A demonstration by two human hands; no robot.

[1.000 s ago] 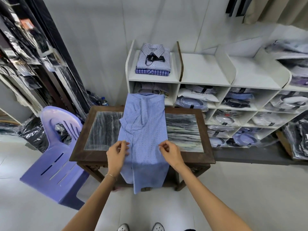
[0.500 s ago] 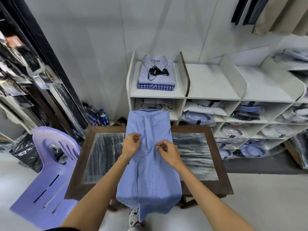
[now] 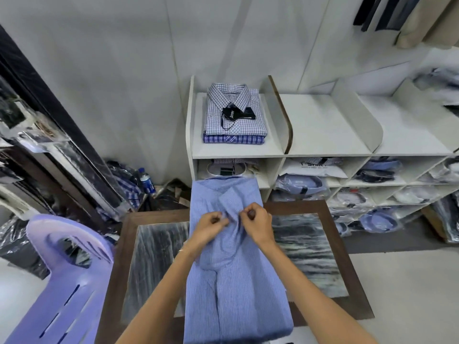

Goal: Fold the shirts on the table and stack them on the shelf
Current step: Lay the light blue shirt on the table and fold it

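You have the light blue, finely striped cotton shirt [image 3: 233,274] laid lengthwise down the middle of the dark wood-framed, marble-topped tabletop [image 3: 305,242], sides already turned in, with its collar end hanging past the far edge and its tail over the near edge. Your left hand [image 3: 207,225] and right hand [image 3: 258,224] sit close together on the upper part of the shirt, each with its fingers [image 3: 218,220] curled and pinching a small bunch of cloth.

The risk here is in that bunching. If you pull both pinches toward you or lift unevenly, the turned-in sides can slip open and the fold will go crooked. With both ends unsupported past the tabletop, a hard tug may also drag the whole shirt off one edge. The pinched ridge between your hands could set a crease if you press it flat without smoothing first.

On the white shelf [image 3: 238,150] behind, a white-and-blue checked folded shirt [image 3: 236,112] lies on a darker blue plaid one [image 3: 233,139]; a lopsided fold from you would likely sit badly on that stack.
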